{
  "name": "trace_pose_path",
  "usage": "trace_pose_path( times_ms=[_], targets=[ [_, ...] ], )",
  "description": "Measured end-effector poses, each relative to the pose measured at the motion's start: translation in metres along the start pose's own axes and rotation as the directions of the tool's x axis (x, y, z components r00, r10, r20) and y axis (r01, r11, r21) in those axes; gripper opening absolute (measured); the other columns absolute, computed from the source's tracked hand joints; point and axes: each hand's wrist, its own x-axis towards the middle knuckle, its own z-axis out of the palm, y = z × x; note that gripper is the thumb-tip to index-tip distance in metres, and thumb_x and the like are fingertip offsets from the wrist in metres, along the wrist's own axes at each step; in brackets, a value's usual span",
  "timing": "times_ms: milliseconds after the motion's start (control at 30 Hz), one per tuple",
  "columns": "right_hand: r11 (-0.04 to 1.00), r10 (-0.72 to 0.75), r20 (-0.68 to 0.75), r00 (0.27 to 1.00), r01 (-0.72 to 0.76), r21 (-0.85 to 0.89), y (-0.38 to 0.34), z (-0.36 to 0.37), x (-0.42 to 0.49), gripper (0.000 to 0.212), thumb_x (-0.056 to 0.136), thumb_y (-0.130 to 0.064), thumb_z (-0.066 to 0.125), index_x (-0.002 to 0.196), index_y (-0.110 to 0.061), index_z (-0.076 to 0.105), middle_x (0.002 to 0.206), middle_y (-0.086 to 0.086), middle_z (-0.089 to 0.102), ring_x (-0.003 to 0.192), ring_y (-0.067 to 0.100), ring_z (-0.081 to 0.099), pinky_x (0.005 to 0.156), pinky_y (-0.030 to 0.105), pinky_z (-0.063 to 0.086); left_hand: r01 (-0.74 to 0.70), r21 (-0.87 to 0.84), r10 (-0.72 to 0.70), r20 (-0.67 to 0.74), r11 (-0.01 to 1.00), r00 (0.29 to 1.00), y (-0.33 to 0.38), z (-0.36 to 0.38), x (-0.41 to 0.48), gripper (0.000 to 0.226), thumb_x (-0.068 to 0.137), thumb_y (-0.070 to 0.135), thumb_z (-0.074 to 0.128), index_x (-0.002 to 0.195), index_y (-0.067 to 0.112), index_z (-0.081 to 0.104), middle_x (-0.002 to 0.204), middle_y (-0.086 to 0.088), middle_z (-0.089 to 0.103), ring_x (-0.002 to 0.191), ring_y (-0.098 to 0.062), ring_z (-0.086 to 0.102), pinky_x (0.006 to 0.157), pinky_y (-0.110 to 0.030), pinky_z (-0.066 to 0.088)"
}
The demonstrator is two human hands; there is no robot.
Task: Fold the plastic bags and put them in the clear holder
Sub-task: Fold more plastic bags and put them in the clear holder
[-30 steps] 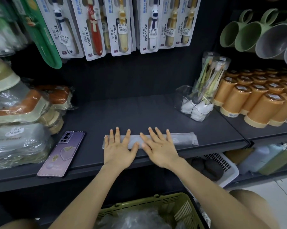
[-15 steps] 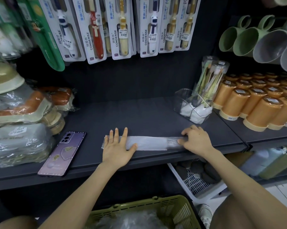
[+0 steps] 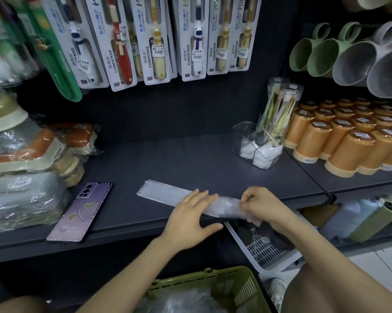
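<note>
Plastic-wrapped packs are stacked way off to the left of the bag, and a purple phone lies face down between them and the bag. The bag itself is folded into a long flat strip on the dark shelf, close to the front edge and a bit slanted. On its middle, the left hand lies flat with fingers spread, pressing it down. At the bag's right end the right hand pinches it, fingers curled round the plastic, and that end sticks out past the shelf's front edge. Back and right of the bag stands the clear holder, with white folded bags inside. Further right of the bag are rows of orange cups. Below the bag there's a green basket with crinkly plastic in it.
</note>
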Motion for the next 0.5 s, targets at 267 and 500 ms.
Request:
trace_pose_path(
  times_ms=[267, 500],
  targets=[
    [0.754, 0.045, 0.216, 0.975, -0.175, 0.633, -0.046, -0.003, 0.002, 0.009, 0.091, 0.003, 0.055, 0.091, -0.005, 0.059, 0.064, 0.012, 0.060, 0.041, 0.012, 0.055, 0.037, 0.019, 0.043, 0.157, -0.164, -0.194, -0.236, 0.974, 0.952, 0.014, 0.008, 0.002, 0.039, 0.100, 0.042, 0.041, 0.137, 0.033, 0.051, 0.120, 0.005, 0.067, 0.112, -0.015, 0.060, 0.085, -0.024, 0.044],
    [0.673, -0.054, 0.088, 0.995, -0.029, 0.739, -0.070, 0.007, 0.028, 0.031, 0.100, -0.034, 0.047, 0.119, -0.011, 0.056, 0.089, 0.008, 0.072, 0.066, 0.019, 0.069, 0.051, 0.025, 0.054, 0.375, -0.808, -0.603, 0.031, 0.454, 0.797, 0.009, -0.025, 0.015, 0.031, 0.103, 0.032, 0.039, 0.080, 0.020, 0.055, 0.075, 0.015, 0.053, 0.077, -0.005, 0.049, 0.069, -0.020, 0.039]
  ],
)
